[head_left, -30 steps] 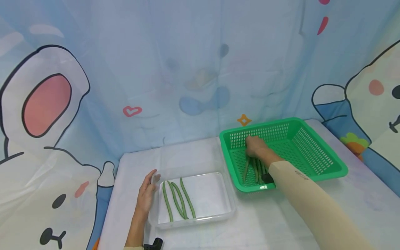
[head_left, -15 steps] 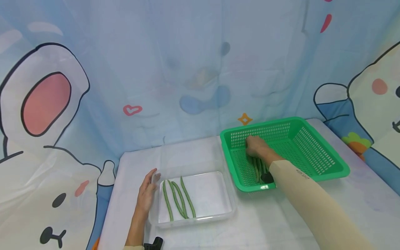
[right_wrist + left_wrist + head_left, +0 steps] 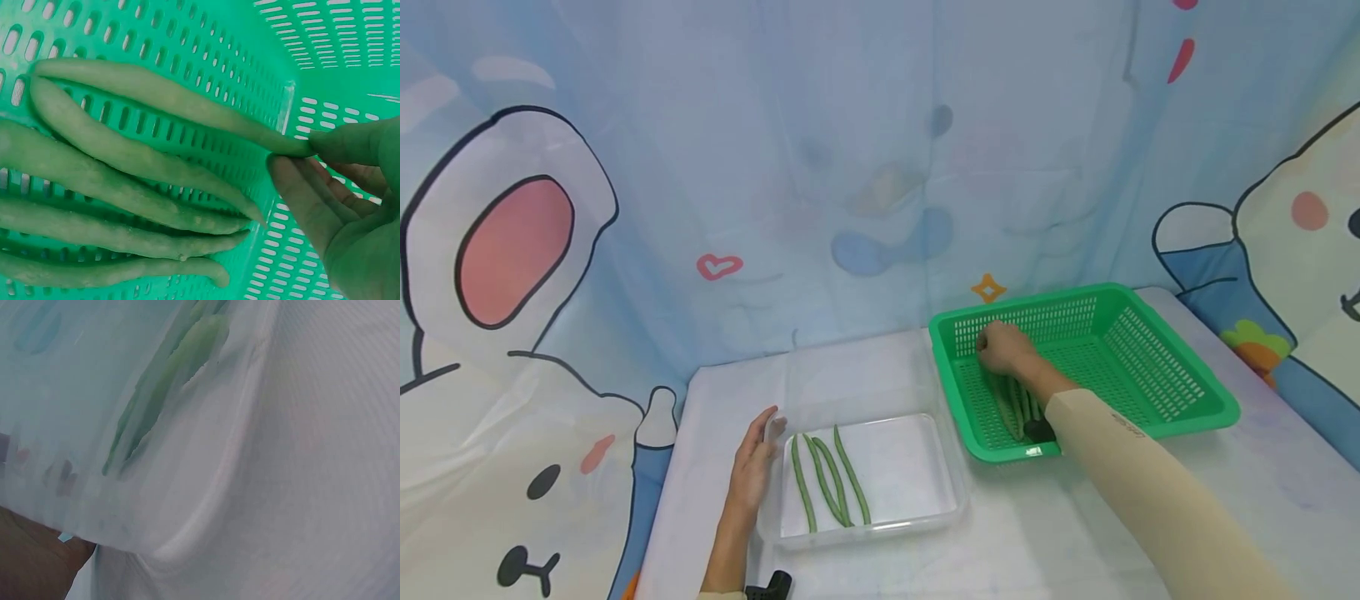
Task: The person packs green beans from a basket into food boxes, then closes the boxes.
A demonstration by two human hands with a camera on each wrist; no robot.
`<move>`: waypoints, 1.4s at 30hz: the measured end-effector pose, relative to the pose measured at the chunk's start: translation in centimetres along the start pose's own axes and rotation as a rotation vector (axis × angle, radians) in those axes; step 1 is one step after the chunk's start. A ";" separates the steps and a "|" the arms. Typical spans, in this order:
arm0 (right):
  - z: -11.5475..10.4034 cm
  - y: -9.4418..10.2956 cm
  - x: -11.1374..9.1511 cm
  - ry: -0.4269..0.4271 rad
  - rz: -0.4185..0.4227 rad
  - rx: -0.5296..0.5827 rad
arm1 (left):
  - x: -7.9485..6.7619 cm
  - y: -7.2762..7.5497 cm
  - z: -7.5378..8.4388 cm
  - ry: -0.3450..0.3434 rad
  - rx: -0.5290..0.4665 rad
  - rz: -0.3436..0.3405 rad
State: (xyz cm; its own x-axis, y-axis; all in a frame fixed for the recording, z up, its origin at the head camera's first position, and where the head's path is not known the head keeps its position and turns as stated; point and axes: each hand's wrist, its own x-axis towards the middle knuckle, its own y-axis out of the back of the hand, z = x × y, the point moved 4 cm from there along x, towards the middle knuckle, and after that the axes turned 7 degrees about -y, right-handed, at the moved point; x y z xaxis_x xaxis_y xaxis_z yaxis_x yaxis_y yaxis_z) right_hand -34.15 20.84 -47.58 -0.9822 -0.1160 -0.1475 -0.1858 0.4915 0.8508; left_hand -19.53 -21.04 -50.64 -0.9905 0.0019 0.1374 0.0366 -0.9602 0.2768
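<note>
My left hand (image 3: pixel 750 467) holds the left side of a clear plastic box (image 3: pixel 917 525); in the left wrist view some fingers show blurred through its wall. Several green beans (image 3: pixel 802 483) lie lengthwise inside the box's left half. Over on the right, my right hand (image 3: pixel 1006 348) reaches into a green plastic basket (image 3: pixel 1187 400). Between thumb and fingertips it pinches the tip of one green bean (image 3: pixel 169 94), whose other end lies on the basket floor. Several more beans (image 3: pixel 119 184) lie side by side below that one, partly hidden by my forearm in the head view.
The basket stands right of the box, close to it, on a white-covered table (image 3: pixel 1000 558). A blue curtain (image 3: pixel 850 167) with cartoon prints hangs behind the table. The basket's raised, slotted walls surround my right hand.
My right hand has shifted slightly left inside the basket, and the bean at its fingertips lies differently from one second ago. My left hand and the box have stayed put.
</note>
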 end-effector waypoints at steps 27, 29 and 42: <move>-4.7 3.7 -1.4 0.156 0.277 0.243 | 0.6 0.0 -2.6 -0.048 0.002 0.036; -5.3 3.8 -1.6 0.169 0.277 0.250 | 0.5 0.0 -2.5 -0.038 0.001 0.032; -9.4 4.3 -2.6 0.255 0.311 0.286 | -0.4 -0.1 1.4 -0.001 0.012 -0.002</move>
State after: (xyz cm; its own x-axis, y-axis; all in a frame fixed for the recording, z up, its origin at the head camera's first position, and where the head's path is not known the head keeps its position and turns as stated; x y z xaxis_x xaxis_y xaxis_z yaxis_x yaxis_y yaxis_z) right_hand -32.12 15.13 -38.81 -0.9613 -0.1165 0.2498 0.0799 0.7494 0.6573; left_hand -18.95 -20.50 -49.36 -0.9904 0.0040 0.1381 0.0363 -0.9569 0.2882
